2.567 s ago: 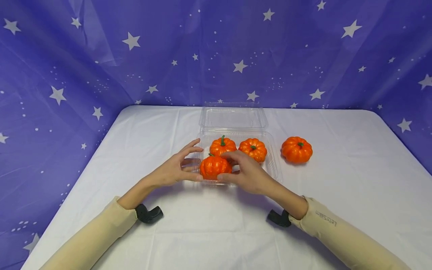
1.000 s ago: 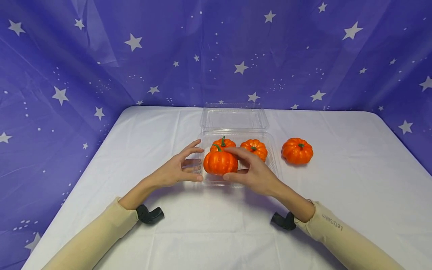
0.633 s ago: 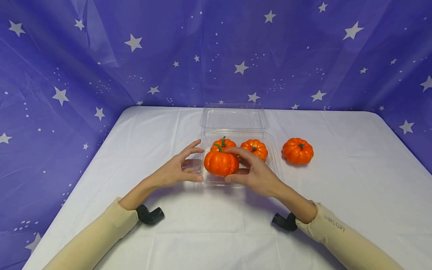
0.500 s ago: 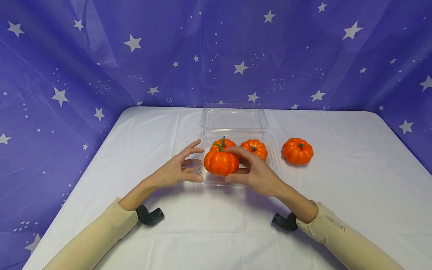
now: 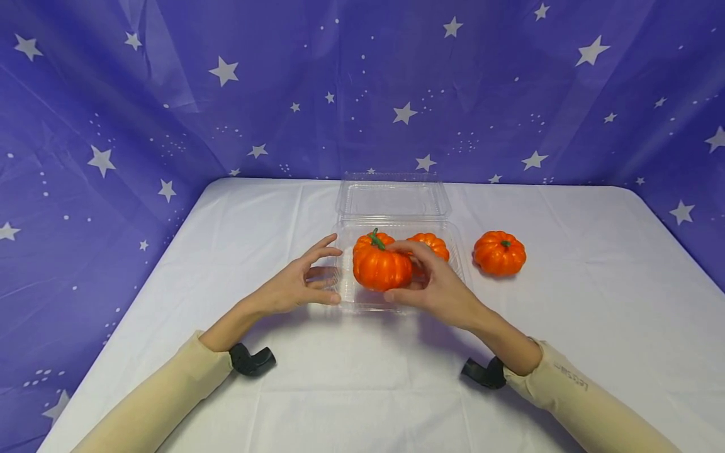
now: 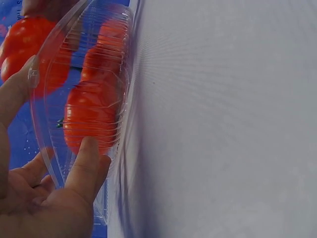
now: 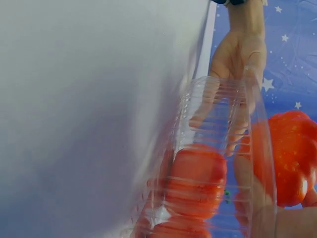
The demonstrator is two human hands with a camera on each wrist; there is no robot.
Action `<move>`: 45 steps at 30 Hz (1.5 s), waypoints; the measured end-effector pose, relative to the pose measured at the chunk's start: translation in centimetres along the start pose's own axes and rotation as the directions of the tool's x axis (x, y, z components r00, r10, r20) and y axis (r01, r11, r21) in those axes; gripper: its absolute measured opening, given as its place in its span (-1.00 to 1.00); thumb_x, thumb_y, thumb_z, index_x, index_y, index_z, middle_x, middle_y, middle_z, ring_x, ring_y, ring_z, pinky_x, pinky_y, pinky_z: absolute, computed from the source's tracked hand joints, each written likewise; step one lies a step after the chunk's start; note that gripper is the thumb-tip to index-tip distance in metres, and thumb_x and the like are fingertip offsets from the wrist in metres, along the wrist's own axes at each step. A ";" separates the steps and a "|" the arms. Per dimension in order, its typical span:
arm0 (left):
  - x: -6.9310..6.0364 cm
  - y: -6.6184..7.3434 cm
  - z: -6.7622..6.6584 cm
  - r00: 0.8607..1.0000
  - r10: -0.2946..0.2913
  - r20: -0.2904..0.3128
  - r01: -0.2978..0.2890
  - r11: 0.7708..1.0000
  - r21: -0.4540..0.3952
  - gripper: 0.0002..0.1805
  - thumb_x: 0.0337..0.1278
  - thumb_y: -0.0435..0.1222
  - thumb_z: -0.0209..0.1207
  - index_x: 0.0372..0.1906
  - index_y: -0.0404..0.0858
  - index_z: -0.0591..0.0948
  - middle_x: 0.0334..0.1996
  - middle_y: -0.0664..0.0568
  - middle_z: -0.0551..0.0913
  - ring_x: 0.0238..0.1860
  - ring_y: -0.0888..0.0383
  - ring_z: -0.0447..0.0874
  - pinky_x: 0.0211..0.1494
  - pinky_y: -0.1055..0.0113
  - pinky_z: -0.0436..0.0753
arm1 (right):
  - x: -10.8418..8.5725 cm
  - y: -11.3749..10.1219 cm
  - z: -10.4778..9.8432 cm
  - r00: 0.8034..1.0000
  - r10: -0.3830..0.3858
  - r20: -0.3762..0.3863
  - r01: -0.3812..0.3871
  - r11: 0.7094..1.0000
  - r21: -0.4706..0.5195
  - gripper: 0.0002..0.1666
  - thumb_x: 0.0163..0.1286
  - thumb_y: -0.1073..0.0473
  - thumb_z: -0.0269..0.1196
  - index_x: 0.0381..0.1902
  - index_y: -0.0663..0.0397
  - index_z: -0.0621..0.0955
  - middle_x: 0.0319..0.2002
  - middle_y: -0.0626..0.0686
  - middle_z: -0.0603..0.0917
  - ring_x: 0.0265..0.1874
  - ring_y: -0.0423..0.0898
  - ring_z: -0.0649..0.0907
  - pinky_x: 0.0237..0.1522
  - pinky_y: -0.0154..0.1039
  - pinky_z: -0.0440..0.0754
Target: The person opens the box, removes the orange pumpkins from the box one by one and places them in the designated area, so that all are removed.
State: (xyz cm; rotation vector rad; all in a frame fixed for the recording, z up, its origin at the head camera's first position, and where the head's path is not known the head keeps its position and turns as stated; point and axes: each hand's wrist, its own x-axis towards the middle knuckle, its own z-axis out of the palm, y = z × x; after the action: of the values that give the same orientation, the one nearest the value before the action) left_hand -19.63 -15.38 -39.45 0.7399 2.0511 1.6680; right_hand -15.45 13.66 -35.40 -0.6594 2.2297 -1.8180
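Note:
My right hand grips an orange toy pumpkin with a green stem, thumb low and fingers over its right side. It hangs above the near part of a clear plastic clamshell container, whose lid is folded back. Inside, a pumpkin at the back left is mostly covered by the held one, and another pumpkin sits at the back right. My left hand rests at the container's left side, fingers spread. The left wrist view shows fingers against the ribbed wall.
Another orange pumpkin stands on the white cloth to the right of the container. The white-covered table ends at a purple starry backdrop behind and at both sides.
My right hand has lifted the pumpkin from the container's front left and carried it up and to the right. The left hand has stayed at the container's side.

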 end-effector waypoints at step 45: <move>-0.1 0.0 0.0 1.000 -0.006 -0.004 0.006 1.000 0.000 -0.10 -0.02 -0.38 0.47 0.42 -0.42 0.24 0.59 0.05 -0.20 0.35 -0.26 0.32 0.35 0.10 0.44 | -3.0 -1.1 -2.1 0.996 -0.026 -0.090 0.015 0.992 -0.123 -0.10 0.14 0.25 0.50 0.40 -0.02 0.36 0.34 -0.07 0.39 0.27 -0.08 0.44 0.24 -0.17 0.52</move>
State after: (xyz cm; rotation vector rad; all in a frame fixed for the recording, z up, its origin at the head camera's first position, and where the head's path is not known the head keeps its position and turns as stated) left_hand -19.54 -15.40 -39.46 0.7304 2.0538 1.6684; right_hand -13.45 16.63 -34.21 -0.6349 2.4181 -1.7664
